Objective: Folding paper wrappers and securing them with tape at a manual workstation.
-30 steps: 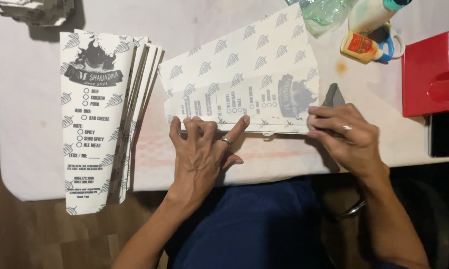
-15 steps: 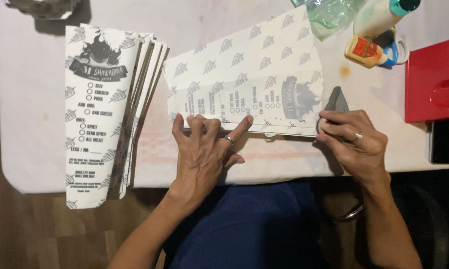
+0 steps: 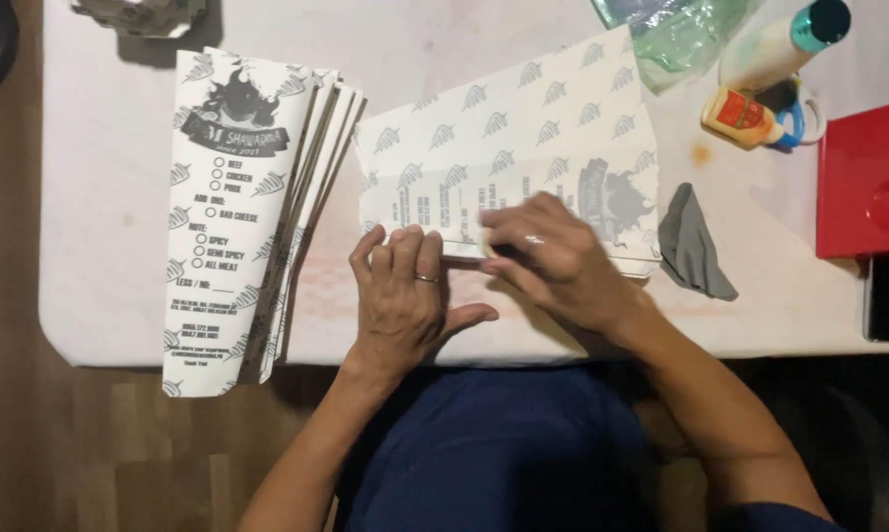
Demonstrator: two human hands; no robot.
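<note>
A flat white printed paper sheet (image 3: 523, 148) with a grey leaf pattern lies on the white table (image 3: 109, 246), its near edge folded over. My left hand (image 3: 405, 296) presses flat on that folded edge at its left end. My right hand (image 3: 558, 261) lies over the middle of the fold, fingers together and pointing left, pressing the paper down. Neither hand lifts anything. A ring shows on each hand.
A fanned stack of finished printed paper sleeves (image 3: 247, 207) lies to the left, overhanging the table's front edge. A grey cloth (image 3: 696, 246) sits right of the sheet. At the back right stand a glue bottle (image 3: 745, 113), a white bottle (image 3: 785, 39), clear plastic (image 3: 676, 30) and a red box (image 3: 868, 177).
My right hand has slid left along the folded edge, from the sheet's right end by the grey cloth to the middle. The left hand stays pressed in place.
</note>
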